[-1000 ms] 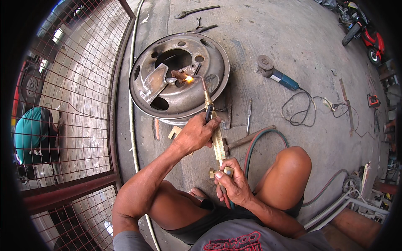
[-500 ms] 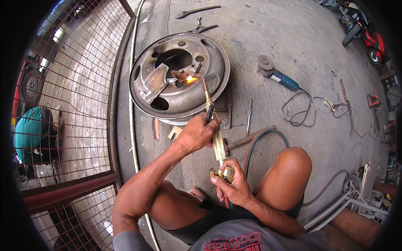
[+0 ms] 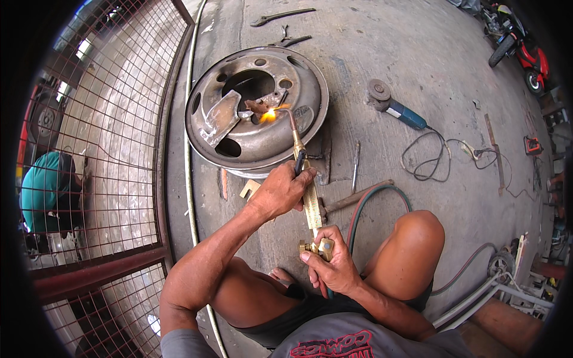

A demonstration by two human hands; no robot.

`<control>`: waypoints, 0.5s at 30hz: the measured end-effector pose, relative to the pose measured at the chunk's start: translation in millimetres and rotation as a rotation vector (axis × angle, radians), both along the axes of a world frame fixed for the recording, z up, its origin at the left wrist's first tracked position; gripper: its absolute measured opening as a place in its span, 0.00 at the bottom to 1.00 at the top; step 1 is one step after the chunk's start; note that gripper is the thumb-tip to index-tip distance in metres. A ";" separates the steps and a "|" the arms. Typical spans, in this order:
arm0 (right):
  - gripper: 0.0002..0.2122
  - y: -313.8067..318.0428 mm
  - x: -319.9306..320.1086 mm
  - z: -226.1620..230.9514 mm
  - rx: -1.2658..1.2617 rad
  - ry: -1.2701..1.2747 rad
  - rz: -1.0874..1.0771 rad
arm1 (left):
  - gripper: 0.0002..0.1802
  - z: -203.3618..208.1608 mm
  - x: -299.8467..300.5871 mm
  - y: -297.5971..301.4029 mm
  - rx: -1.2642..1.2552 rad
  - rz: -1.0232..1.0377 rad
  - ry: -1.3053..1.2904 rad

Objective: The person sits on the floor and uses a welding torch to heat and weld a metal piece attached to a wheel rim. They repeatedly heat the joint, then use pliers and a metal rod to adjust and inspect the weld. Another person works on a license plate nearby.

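A brass gas torch (image 3: 312,206) runs from my lap toward a steel wheel rim (image 3: 256,142) that lies flat in front of me. My left hand (image 3: 282,190) is wrapped round the torch's body, with a short black piece showing at its fingers. Lower down, my right hand (image 3: 333,264) grips the torch's rear end by the brass valve knobs. A bright flame (image 3: 270,114) burns at the bent tip, against a rusty metal piece (image 3: 260,106) on the rim. Beside that piece rests a flat, worn metal plate (image 3: 222,120), partly over the rim's holes.
An angle grinder (image 3: 401,111) with a coiled cord lies to the right. Near my right knee are a hammer (image 3: 358,197) and the torch's hoses (image 3: 358,218). Pliers (image 3: 292,41) and a wrench (image 3: 282,17) lie beyond the rim. A mesh fence (image 3: 119,119) stands left, a person (image 3: 45,191) behind it.
The flame at the tip looks larger and more orange, spreading a little lower. My hands, the torch and the metal pieces stay practically in place.
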State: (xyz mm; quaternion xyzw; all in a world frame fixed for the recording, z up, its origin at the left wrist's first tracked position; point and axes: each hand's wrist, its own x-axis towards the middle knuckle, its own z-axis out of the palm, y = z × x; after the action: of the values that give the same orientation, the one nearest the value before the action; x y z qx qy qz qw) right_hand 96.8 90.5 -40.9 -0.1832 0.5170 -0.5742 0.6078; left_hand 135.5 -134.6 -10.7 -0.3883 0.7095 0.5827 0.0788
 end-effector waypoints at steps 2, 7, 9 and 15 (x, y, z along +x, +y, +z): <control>0.16 -0.2 0.3 0.2 0.001 0.002 0.001 | 0.27 2.4 -0.1 0.1 -0.005 -0.002 -0.004; 0.16 -1.2 0.3 1.2 -0.001 0.003 0.000 | 0.27 0.5 0.5 -0.2 0.002 0.009 0.010; 0.16 -1.5 0.5 1.7 0.001 0.004 0.000 | 0.28 0.6 0.7 -0.5 -0.001 0.005 0.009; 0.16 -2.0 0.3 2.1 0.005 0.009 0.010 | 0.28 1.3 0.9 -1.6 -0.015 -0.004 -0.010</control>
State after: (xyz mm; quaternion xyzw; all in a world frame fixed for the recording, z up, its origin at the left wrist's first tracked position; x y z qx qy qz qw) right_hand 97.1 88.5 -38.8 -0.1865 0.5204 -0.5691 0.6087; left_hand 136.4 -136.2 -9.4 -0.3904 0.7142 0.5754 0.0803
